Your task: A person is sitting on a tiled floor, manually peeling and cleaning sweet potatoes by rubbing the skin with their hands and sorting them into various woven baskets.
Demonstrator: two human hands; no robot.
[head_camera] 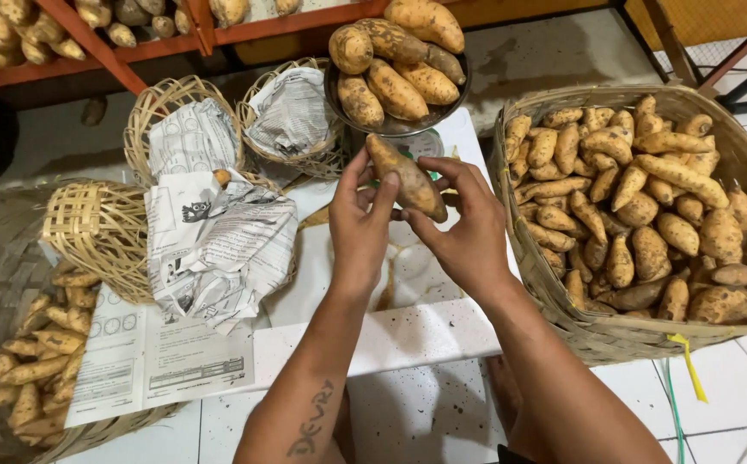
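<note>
Sweet potato (406, 178) pinched between left hand (360, 225) and right hand (468, 225), both grips narrow on its ends, just above the white worktop (373, 337), below the heaped scale pan (396, 125). Fingertip-only hold; could slip, roll off the edge, or knock the pile.

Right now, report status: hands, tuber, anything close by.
Left hand and right hand: both grip one sweet potato. Held above white board. Loaded scale pan just behind; big basket at right.
</note>
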